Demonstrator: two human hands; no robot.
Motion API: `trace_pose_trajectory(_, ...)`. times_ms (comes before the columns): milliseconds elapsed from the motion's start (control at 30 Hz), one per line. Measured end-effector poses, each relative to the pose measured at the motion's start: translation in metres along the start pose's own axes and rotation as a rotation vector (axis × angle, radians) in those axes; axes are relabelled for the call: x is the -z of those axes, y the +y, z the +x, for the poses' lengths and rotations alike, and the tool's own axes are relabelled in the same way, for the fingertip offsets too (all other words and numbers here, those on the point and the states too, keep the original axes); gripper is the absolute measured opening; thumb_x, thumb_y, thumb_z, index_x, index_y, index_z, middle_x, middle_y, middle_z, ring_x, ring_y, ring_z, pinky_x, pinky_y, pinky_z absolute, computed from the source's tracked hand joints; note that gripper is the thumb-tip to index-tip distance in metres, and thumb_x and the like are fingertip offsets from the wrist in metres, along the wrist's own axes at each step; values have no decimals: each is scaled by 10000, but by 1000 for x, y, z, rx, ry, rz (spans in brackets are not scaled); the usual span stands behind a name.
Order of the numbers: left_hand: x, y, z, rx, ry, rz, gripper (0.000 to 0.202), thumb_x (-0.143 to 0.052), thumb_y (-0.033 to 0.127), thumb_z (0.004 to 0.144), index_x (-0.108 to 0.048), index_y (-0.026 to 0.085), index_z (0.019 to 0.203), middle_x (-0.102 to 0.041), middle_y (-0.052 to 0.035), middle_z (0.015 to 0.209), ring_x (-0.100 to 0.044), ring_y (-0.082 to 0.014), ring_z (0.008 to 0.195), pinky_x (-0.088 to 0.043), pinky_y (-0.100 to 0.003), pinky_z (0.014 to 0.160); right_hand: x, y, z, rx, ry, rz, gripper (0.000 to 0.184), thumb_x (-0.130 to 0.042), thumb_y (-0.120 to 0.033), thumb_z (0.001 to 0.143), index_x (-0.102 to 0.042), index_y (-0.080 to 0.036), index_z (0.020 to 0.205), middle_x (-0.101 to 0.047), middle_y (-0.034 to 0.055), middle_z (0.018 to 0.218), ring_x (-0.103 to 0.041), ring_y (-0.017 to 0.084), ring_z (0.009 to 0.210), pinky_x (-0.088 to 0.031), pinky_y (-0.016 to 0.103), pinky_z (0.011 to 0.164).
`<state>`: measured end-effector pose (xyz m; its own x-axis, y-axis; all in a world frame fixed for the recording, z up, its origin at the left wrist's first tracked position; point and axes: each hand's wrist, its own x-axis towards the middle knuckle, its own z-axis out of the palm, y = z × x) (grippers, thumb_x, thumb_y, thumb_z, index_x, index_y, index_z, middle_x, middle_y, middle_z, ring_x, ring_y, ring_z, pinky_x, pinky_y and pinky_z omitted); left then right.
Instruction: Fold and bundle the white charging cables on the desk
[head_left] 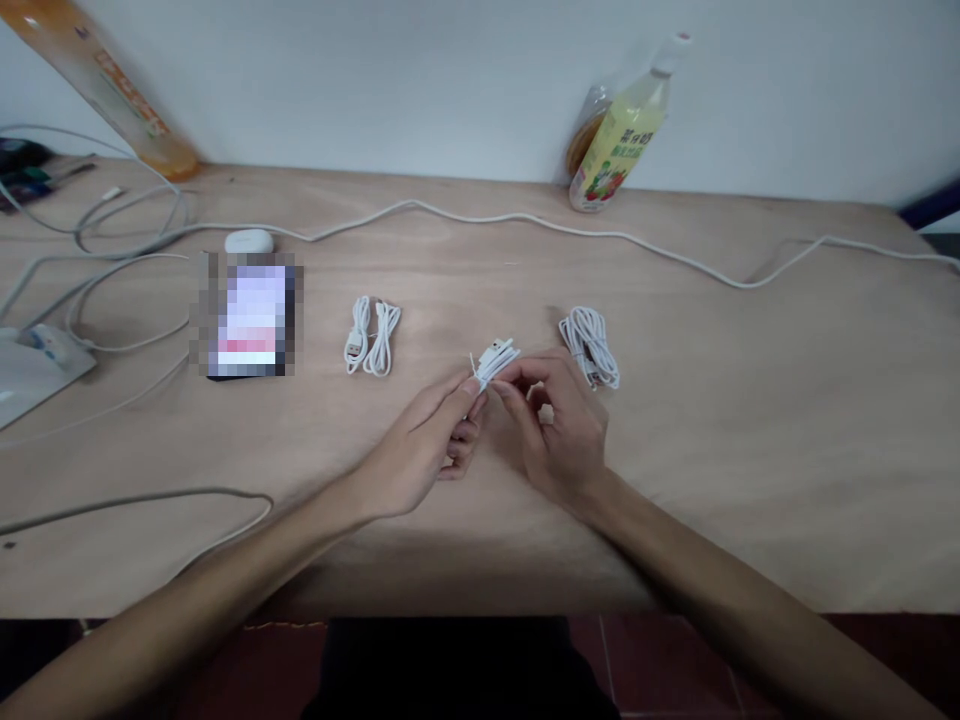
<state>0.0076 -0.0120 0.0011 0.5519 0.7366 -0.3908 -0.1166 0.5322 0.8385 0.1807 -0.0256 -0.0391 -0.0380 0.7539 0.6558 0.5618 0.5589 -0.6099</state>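
A coiled white USB cable [501, 357] is held above the middle of the table, its loops bunched together. My left hand [420, 435] is closed on it, with the thumb on top of the bundle. My right hand [559, 420] is at the other side, thumb and index finger pinched at the bundle's edge; a thin tie seems to stick up near my left thumb. To the left lies a second bundled white cable [383, 340] with its USB plug showing. A third white cable bundle [592, 345] lies just beyond my right hand.
A phone [251, 320] with a blurred screen lies at the left, below a white earbud case [249, 241]. A long white cord [525, 217] runs across the back. An orange bottle [112, 95] and a yellow drink bottle [622, 135] stand near the wall. Loose cables [97, 285] crowd the left.
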Motion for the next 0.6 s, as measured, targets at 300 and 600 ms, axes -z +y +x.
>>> trace_pose_trajectory(300, 0, -2, 0, -26, 17, 46, 519, -703, 662, 975, -448, 230, 844, -342, 82, 718, -241, -75, 576, -213, -164, 459, 0, -4, 1, -3, 3, 42, 130, -667, -107, 1067, -666, -227, 1017, -712, 13, 921, -600, 135, 701, -481, 278, 551)
trace_pose_trajectory(600, 2, -2, 0, -31, -52, 2, 505, -684, 615, 1024, -422, 233, 820, -298, 101, 684, -170, -59, 536, -166, -156, 436, 1, -6, 0, -77, -9, 133, 129, -707, -132, 1038, -650, -239, 994, -661, -5, 909, -544, 125, 684, -445, 269, 549)
